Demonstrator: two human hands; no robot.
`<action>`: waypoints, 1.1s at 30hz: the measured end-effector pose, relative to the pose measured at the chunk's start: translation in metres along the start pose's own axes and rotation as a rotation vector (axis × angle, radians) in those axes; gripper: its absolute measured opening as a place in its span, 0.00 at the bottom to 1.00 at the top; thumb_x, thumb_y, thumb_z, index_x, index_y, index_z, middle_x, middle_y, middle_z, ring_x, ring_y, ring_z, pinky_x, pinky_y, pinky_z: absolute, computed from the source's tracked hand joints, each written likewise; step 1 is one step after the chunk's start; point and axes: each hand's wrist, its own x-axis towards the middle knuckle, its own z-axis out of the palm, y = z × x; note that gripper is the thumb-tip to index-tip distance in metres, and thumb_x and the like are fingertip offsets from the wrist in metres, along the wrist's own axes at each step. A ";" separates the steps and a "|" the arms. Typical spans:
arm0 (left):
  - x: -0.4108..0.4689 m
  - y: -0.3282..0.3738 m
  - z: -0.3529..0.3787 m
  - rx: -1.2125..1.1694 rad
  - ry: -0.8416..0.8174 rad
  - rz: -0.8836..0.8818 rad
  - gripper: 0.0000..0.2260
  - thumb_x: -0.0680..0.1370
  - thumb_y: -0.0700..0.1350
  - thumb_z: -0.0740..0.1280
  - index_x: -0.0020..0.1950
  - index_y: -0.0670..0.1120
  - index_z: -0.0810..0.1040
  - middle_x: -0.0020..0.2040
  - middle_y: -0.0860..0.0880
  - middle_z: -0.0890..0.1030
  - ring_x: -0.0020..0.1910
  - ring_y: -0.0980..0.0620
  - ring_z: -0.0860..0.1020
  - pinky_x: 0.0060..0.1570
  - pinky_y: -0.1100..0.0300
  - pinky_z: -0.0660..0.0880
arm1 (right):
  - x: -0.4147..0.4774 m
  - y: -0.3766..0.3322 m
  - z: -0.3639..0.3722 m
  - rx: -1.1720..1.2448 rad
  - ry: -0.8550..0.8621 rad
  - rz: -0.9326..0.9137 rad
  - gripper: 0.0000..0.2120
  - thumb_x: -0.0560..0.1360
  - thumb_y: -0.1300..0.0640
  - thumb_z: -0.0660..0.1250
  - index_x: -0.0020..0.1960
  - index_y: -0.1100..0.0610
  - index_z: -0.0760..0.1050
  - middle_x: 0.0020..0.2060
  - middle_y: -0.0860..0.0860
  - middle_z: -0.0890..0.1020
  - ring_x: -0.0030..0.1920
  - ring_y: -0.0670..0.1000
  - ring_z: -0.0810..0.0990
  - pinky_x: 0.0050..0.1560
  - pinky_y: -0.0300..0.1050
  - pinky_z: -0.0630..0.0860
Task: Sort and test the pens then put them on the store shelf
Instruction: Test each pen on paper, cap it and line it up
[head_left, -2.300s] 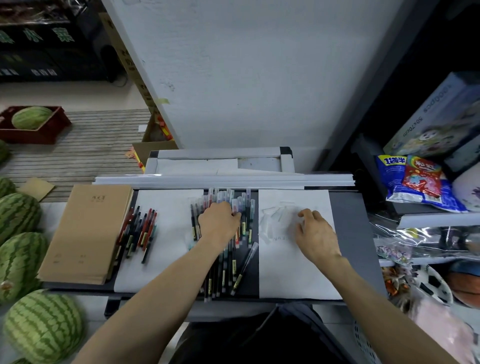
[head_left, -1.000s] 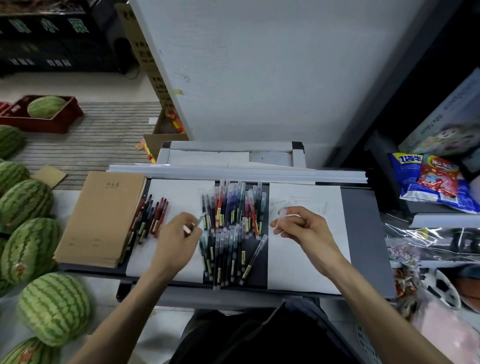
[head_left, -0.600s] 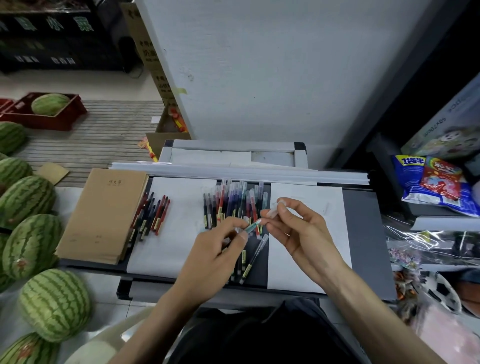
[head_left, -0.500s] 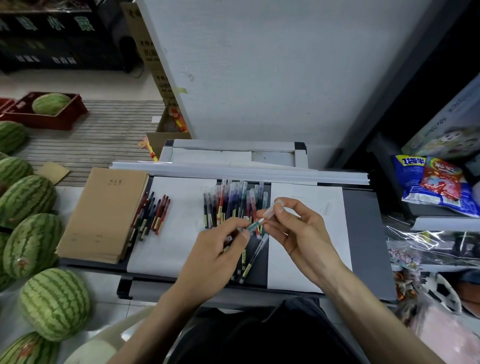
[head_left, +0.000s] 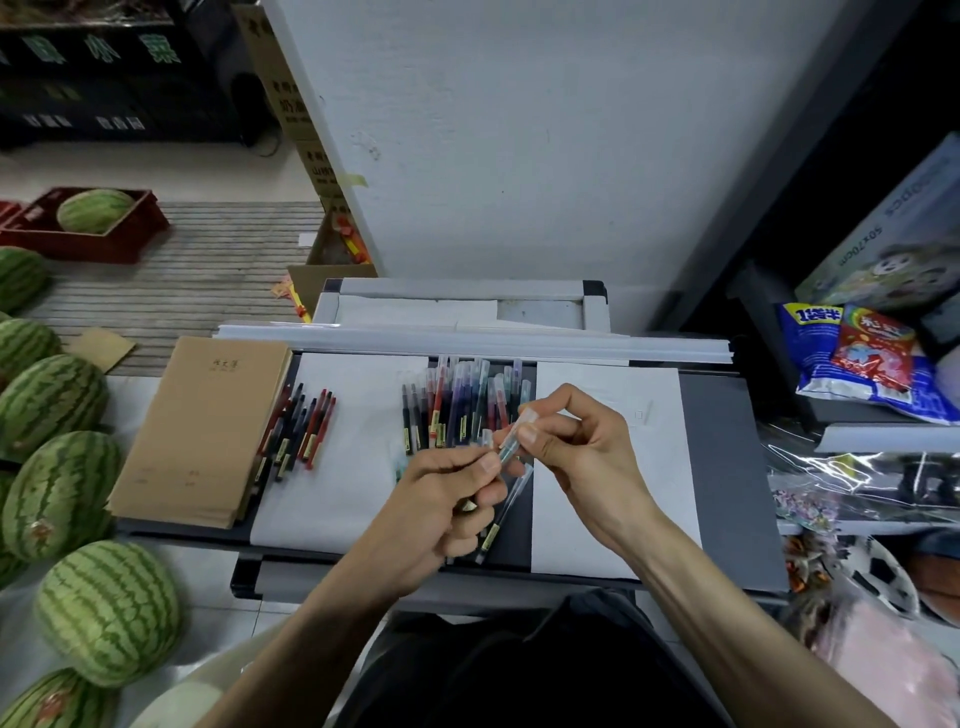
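My left hand (head_left: 441, 499) grips the barrel of a teal pen (head_left: 506, 451) above the dark tray. My right hand (head_left: 582, 447) pinches the clear cap (head_left: 522, 423) at the pen's upper end. Under and behind my hands lies a pile of several coloured pens (head_left: 462, 400). One clear pen (head_left: 501, 519) lies slanted near my left hand. A smaller group of red and black pens (head_left: 298, 431) rests on the left white sheet (head_left: 337, 483). The right white sheet (head_left: 623, 525) lies under my right wrist.
A stack of brown notebooks (head_left: 202, 431) lies on the tray's left end. Several watermelons (head_left: 57, 493) crowd the floor at left. Store shelves with snack bags (head_left: 862, 358) and a box stand at right. A white wall panel rises behind the tray.
My left hand picked a teal pen from the pile and brought it to the middle. My right hand came off the right sheet and took hold of the pen's cap end.
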 end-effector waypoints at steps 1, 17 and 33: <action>0.003 -0.003 0.000 -0.038 -0.012 -0.015 0.12 0.82 0.44 0.66 0.53 0.36 0.83 0.35 0.47 0.70 0.25 0.56 0.58 0.21 0.66 0.53 | 0.003 0.002 -0.003 -0.018 -0.010 0.002 0.06 0.75 0.68 0.72 0.48 0.65 0.75 0.43 0.65 0.86 0.43 0.58 0.86 0.48 0.50 0.80; 0.117 -0.049 -0.054 1.188 0.441 0.084 0.19 0.75 0.39 0.69 0.27 0.45 0.68 0.24 0.48 0.67 0.24 0.52 0.66 0.34 0.61 0.74 | 0.026 0.090 -0.144 -1.549 0.426 0.001 0.20 0.77 0.53 0.72 0.67 0.58 0.76 0.62 0.57 0.75 0.60 0.61 0.75 0.53 0.58 0.79; 0.135 -0.052 -0.040 1.250 0.459 0.063 0.09 0.78 0.45 0.74 0.54 0.43 0.78 0.38 0.49 0.81 0.36 0.52 0.80 0.42 0.51 0.81 | 0.060 0.087 -0.164 -1.484 0.517 0.046 0.12 0.80 0.59 0.67 0.63 0.61 0.78 0.59 0.62 0.74 0.60 0.64 0.72 0.49 0.59 0.80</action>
